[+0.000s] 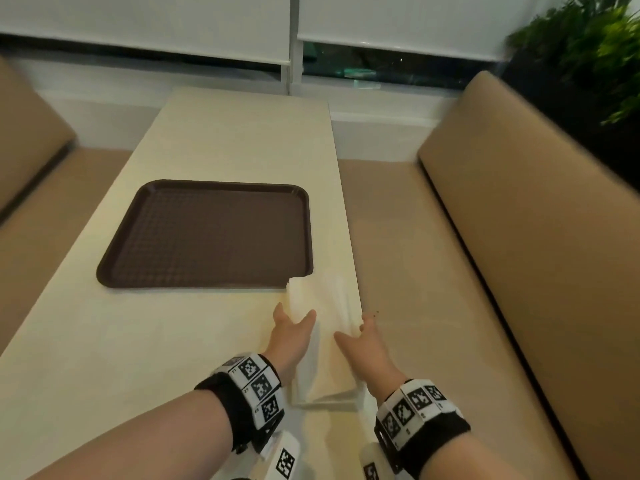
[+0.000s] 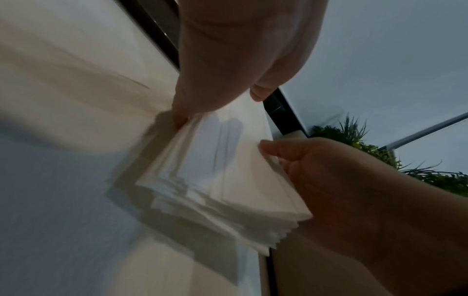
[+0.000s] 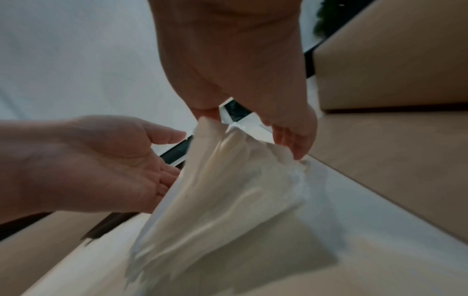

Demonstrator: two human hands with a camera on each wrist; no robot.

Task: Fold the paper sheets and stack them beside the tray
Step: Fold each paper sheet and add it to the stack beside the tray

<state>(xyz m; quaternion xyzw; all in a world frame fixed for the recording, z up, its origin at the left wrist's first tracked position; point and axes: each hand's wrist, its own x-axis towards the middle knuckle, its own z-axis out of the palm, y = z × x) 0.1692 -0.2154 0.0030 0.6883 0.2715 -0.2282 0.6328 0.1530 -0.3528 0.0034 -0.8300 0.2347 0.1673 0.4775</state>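
**Both hands on paper stack at table edge**

Wrist bands [image 1: 254,384] w/ black-white square code tags sit nearest the lens on both forearms; no readable text on them. Left hand [image 1: 289,336] holds the stack's left side, thumb on top and fingers under the sheets. Right hand [image 1: 363,341] pinches the right side of the paper sheets [image 1: 323,341], lifting that part off the table. Sheets lie between the two hands, running fwd past the fingertips to the brown tray [image 1: 207,233], just ahead and left of the left hand. Cream table [image 1: 104,341] underneath; tan bench seats [image 1: 519,237] either side, white blinds and window beyond, green plant [image 1: 595,50] far right.
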